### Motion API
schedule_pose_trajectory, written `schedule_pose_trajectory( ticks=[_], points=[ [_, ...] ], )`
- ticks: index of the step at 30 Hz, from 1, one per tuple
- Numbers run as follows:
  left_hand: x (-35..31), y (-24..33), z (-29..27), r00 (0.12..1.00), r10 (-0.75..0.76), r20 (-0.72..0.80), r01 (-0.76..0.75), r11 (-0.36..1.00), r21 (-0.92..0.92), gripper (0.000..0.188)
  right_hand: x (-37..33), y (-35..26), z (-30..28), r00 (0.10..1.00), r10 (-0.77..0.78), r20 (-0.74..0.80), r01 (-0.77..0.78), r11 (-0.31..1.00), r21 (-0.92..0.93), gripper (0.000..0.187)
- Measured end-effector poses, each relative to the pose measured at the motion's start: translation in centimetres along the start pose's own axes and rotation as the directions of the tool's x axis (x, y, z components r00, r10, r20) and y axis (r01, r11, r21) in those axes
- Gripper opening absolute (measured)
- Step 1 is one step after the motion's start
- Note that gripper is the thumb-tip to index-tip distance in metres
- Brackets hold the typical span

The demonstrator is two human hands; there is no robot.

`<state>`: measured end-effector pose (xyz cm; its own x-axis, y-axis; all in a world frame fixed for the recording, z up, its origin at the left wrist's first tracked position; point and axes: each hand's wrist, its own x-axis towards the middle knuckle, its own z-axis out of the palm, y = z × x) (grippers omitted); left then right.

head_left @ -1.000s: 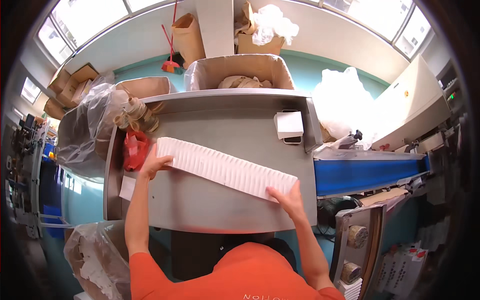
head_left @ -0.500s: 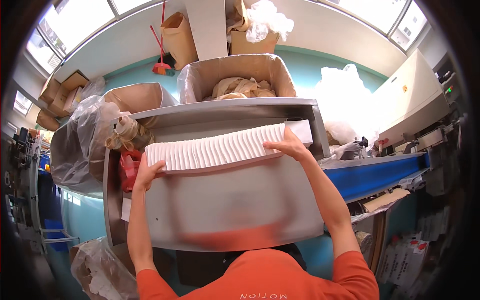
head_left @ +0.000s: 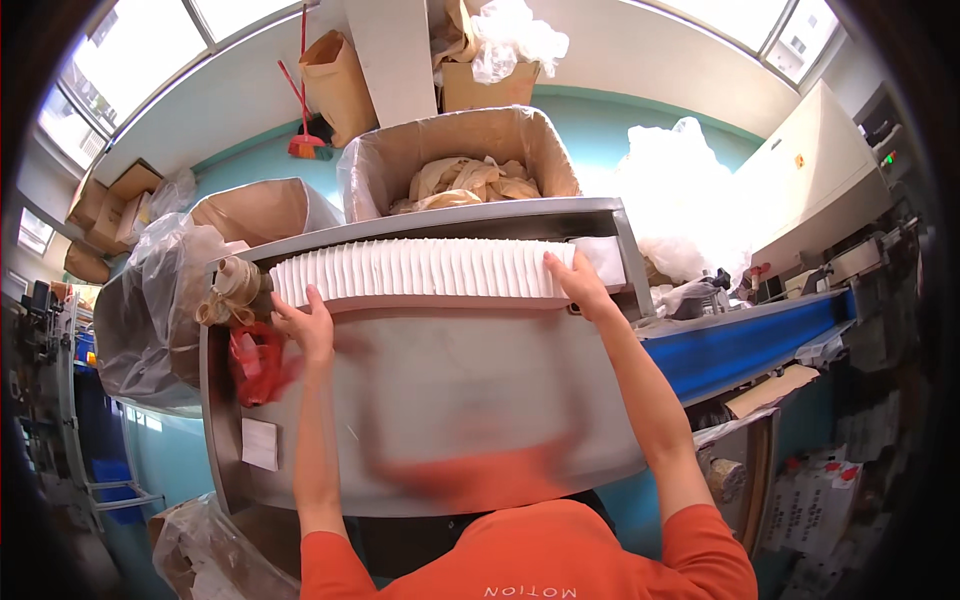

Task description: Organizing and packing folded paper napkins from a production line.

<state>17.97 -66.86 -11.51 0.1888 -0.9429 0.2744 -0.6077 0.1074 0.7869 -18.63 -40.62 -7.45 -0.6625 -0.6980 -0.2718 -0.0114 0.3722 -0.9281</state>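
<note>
A long row of folded white paper sheets [head_left: 425, 270], standing on edge and packed together, lies along the far wall of a grey metal work table [head_left: 420, 390]. My right hand [head_left: 582, 286] grips the row's right end, thumb on its near side and fingers at the end. At the left end, my left hand [head_left: 304, 322] is open with its fingers spread, close to the near corner; whether it touches the paper I cannot tell. Right of the row lies a white piece [head_left: 600, 258], partly hidden by it.
Rolls of tape or twine [head_left: 236, 285] and red plastic [head_left: 258, 362] lie at the table's left side, near a white paper square [head_left: 260, 444]. Lined bins [head_left: 350, 170] stand beyond the far edge. A blue conveyor belt [head_left: 745, 345] runs off to the right.
The row has moved away from me, down against the table's far wall. My left hand has opened from its left end. My right thumb has shifted toward the right end.
</note>
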Motion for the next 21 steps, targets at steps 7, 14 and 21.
schedule_pose_trajectory(
  ticks=[7,14,21],
  points=[
    [-19.0,15.9,6.2,0.276,0.866,0.416,-0.834,0.431,-0.344,0.084,0.4,0.2,-0.5,0.995,0.019,-0.102,-0.048,0.955,-0.292,0.068],
    [-20.7,17.8,11.2,0.223,0.903,0.367,-0.853,0.363,-0.375,0.068,0.4,-0.4,-1.4,0.995,0.009,-0.096,-0.042,0.937,-0.347,0.087],
    [-18.7,18.0,12.0,0.216,0.889,0.403,-0.904,0.338,-0.261,0.063,-9.1,-6.9,-0.8,0.929,-0.212,-0.302,0.165,0.971,-0.175,0.069]
  ],
)
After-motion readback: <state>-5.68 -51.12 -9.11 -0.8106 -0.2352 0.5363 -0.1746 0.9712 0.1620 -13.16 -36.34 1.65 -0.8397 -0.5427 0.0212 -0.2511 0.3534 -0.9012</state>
